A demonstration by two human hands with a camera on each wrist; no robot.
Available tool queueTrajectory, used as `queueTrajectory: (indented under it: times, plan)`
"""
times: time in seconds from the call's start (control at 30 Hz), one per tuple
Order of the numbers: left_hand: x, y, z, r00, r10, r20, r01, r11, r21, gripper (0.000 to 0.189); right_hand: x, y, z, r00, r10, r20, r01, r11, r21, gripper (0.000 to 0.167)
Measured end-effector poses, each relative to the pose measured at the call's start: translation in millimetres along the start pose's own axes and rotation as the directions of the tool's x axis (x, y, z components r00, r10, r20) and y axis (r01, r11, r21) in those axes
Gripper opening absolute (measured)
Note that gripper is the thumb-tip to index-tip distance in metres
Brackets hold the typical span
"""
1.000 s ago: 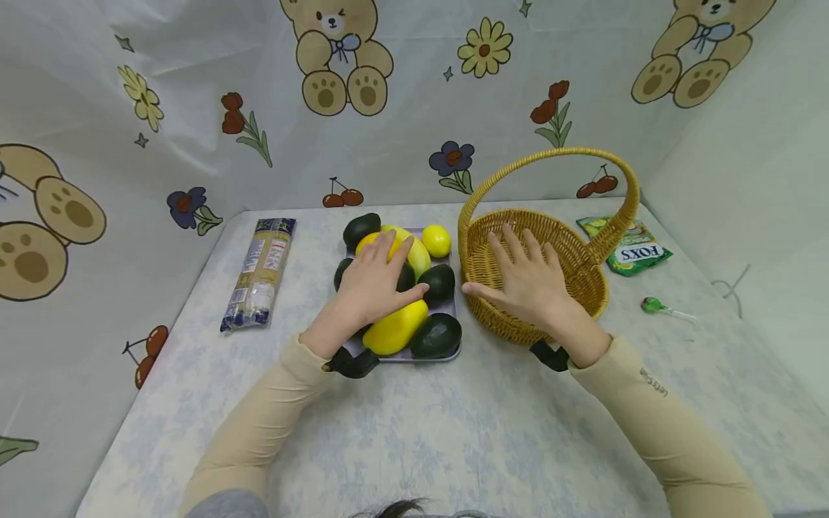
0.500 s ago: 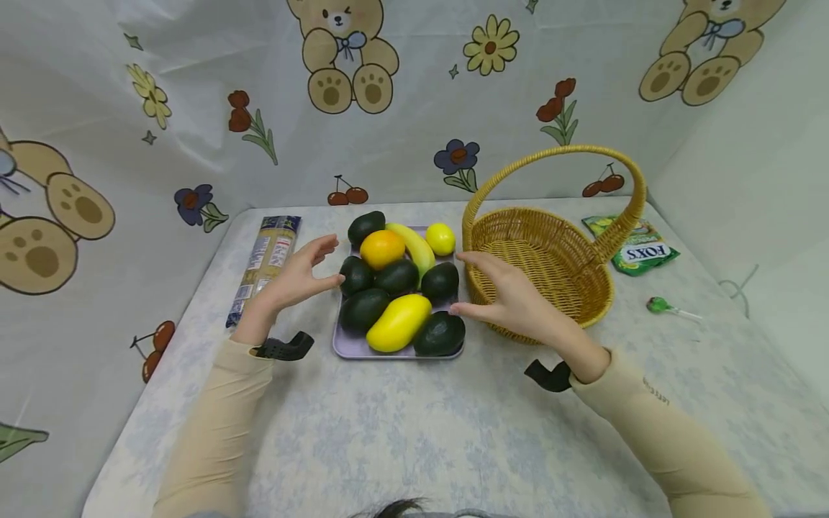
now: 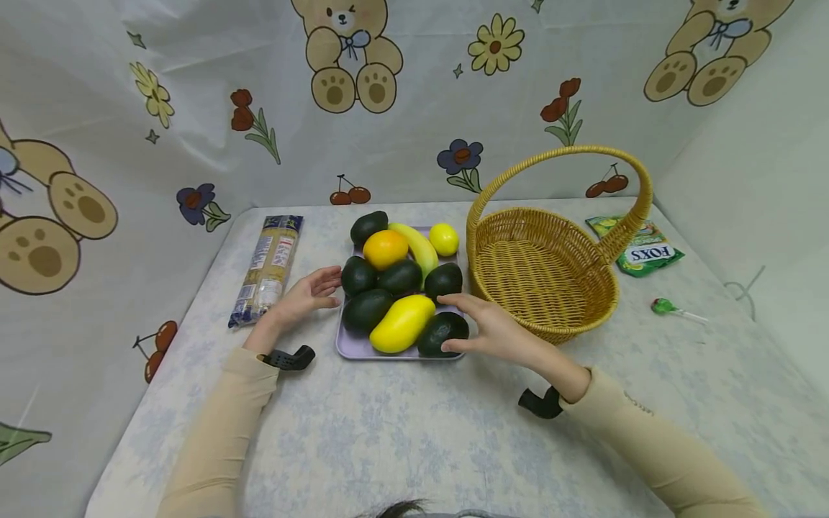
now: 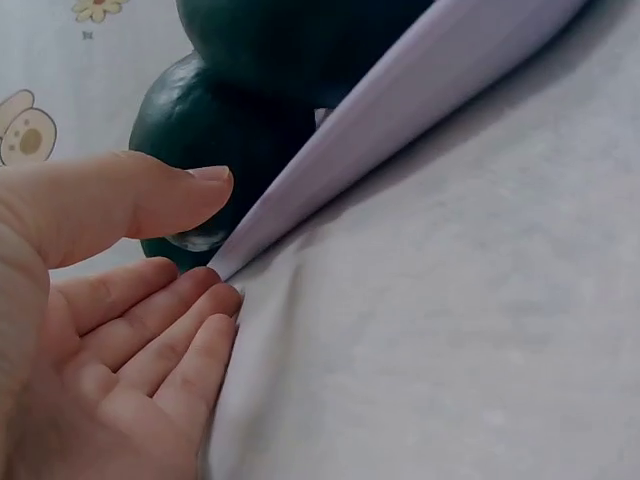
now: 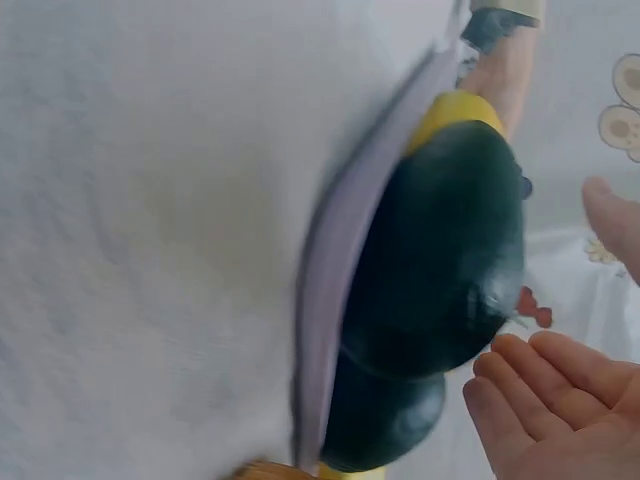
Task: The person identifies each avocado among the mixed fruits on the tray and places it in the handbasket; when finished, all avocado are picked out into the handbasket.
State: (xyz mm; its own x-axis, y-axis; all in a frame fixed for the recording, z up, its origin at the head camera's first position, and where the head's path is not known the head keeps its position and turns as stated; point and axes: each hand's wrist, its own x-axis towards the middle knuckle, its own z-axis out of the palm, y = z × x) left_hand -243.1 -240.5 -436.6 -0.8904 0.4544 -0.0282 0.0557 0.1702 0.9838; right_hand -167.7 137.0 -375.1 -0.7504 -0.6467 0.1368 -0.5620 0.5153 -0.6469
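A lilac tray [image 3: 352,349] lies on the table with several dark green avocados [image 3: 367,311], a yellow mango [image 3: 403,325], an orange [image 3: 386,249], a banana [image 3: 417,244] and a lemon [image 3: 443,239] on it. My left hand [image 3: 303,296] is at the tray's left side; its fingertips are right at the rim in the left wrist view, thumb spread near an avocado [image 4: 175,130]. On the other side my right hand [image 3: 492,329] overlaps the front right avocado [image 3: 443,331] in the head view, fingers extended and thumb apart. Neither hand holds anything.
A wicker basket [image 3: 544,284] with a tall handle stands right of the tray. Behind it lies a green FOX'S candy bag [image 3: 648,252], with a green lollipop [image 3: 667,307] in front of that. A long noodle-like packet [image 3: 268,270] lies at left.
My left hand has come off from over the fruit to the tray's left side. The right hand has moved from over the basket down and left to the tray's right side.
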Motion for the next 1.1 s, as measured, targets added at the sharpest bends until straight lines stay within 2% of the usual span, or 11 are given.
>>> queueTrajectory:
  times: [0.23,0.57,0.8,0.93,1.1]
  plan:
    - [2.1,-3.5,4.4,0.999,0.008,-0.035,-0.008,1.0,0.0,0.068,-2.1,10.5,10.3,0.998,0.037,0.049,-0.035,0.999,-0.037,0.077]
    - [4.2,-4.6,8.9,0.998,0.001,-0.06,-0.001,1.0,0.005,0.068,-2.5,24.4,16.4,0.997,0.055,0.049,-0.055,0.998,0.017,0.075]
    - [6.3,-4.7,9.6,0.997,0.009,-0.074,-0.008,1.0,0.013,0.068,-1.3,26.6,17.4,1.0,-0.003,0.004,0.003,1.0,0.001,0.07]
    - [7.7,-4.9,9.4,0.997,0.006,-0.074,-0.005,1.0,0.01,0.068,-3.4,14.8,8.6,0.999,-0.038,-0.023,0.039,0.999,0.014,0.068]
    - [9.3,-4.8,9.6,0.997,0.01,-0.073,-0.01,1.0,0.006,0.07,-7.9,-0.4,-18.6,0.993,-0.074,-0.087,0.077,0.997,0.029,0.066]
